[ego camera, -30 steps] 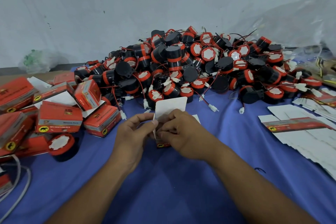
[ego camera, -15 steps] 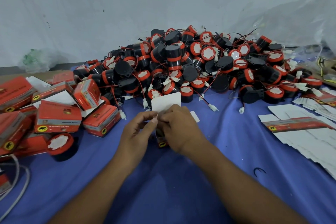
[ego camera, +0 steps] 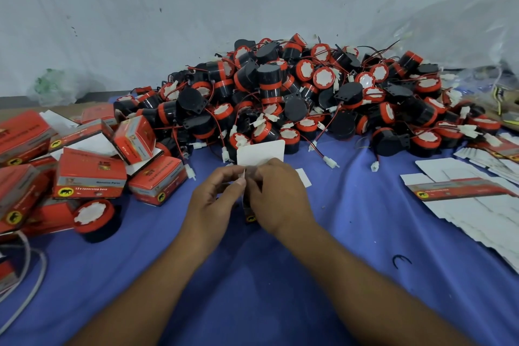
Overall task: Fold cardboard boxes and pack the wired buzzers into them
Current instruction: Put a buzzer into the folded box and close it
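A partly folded cardboard box (ego camera: 259,153) stands between my hands at the middle of the blue cloth, its white flap sticking up and a red corner showing below. My left hand (ego camera: 216,196) pinches its left edge with thumb and fingertips. My right hand (ego camera: 278,196) grips it from the right and covers most of it. Behind lies a big heap of black-and-red wired buzzers (ego camera: 303,98). One buzzer (ego camera: 95,219) sits alone at the left.
Several folded red boxes (ego camera: 90,174) are piled at the left. Flat unfolded box blanks (ego camera: 460,191) are stacked at the right. A grey cable (ego camera: 31,284) loops at the lower left. A white sheet hangs behind the heap.
Both hands have drawn closer together on the box, and the left thumb and fingers have closed onto its edge. The white flap has risen slightly toward the heap.
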